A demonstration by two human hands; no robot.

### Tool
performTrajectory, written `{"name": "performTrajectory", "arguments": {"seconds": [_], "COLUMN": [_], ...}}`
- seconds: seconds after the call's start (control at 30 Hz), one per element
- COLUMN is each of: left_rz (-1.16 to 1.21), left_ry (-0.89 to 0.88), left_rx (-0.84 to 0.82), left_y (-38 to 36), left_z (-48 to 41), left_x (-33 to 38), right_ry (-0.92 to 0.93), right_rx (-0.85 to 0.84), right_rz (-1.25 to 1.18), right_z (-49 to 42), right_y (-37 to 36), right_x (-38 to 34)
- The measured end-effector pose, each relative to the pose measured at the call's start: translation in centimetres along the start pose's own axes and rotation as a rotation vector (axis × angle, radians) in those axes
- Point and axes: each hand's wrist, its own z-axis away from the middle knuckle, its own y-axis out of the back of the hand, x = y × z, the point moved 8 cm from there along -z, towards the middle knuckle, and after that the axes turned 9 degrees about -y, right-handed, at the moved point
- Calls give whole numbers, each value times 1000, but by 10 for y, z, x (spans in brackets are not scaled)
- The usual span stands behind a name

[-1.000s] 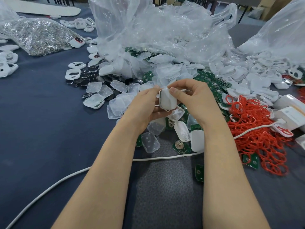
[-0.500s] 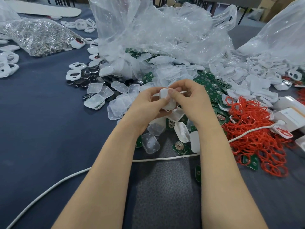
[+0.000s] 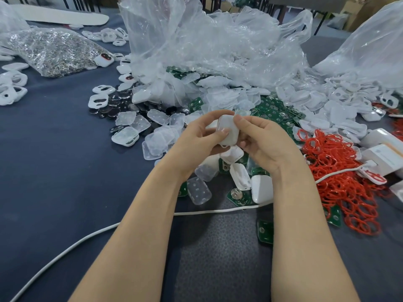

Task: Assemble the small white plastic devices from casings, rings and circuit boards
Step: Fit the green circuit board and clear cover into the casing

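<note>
A small white plastic device (image 3: 229, 129) is held above the table's middle by both hands. My left hand (image 3: 196, 140) grips its left edge with thumb and fingers; my right hand (image 3: 263, 140) pinches its top right corner, fingers curled behind it. Beneath lie translucent casings (image 3: 156, 141), white casings (image 3: 261, 188) and green circuit boards (image 3: 237, 196). A heap of red rings (image 3: 342, 173) sits to the right.
Crumpled clear plastic bags (image 3: 218, 44) tower behind the heap. A bag of small metal parts (image 3: 54, 51) lies at the far left. A white cable (image 3: 207, 211) crosses the dark blue table under my forearms. White boxes (image 3: 383, 155) stand at the right edge.
Both hands have turned the device, so its broad white face now shows toward me. My left thumb has slid onto its lower left edge. The hands stay in the same spot.
</note>
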Motion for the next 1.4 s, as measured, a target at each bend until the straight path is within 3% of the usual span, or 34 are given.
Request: {"name": "performTrajectory", "arguments": {"seconds": [0.2, 0.37, 0.53, 0.73, 0.93, 1.03, 1.2, 1.4], "left_rz": [77, -186, -244, -75, -42, 9, 44, 22], "left_ry": [-55, -137, -143, -145, -161, -183, -227, -186], "left_rx": [-30, -8, 24, 18, 206, 224, 229, 188], "left_y": [-12, -13, -11, -11, -2, -1, -1, -3], "left_z": [2, 1, 0, 1, 0, -1, 1, 2], "left_x": [7, 10, 11, 14, 11, 12, 18, 16], "right_ry": [29, 57, 83, 95, 170, 189, 142, 155], "right_rx": [4, 10, 126, 127, 235, 269, 117, 126], "right_rz": [-66, -43, 40, -38, -102, -90, -56, -100], "right_z": [-1, 2, 1, 2, 4, 2, -3, 0], "right_y": [-5, -14, -9, -11, -6, -4, -16, -16], "right_x": [-1, 1, 0, -1, -6, -6, -2, -4]}}
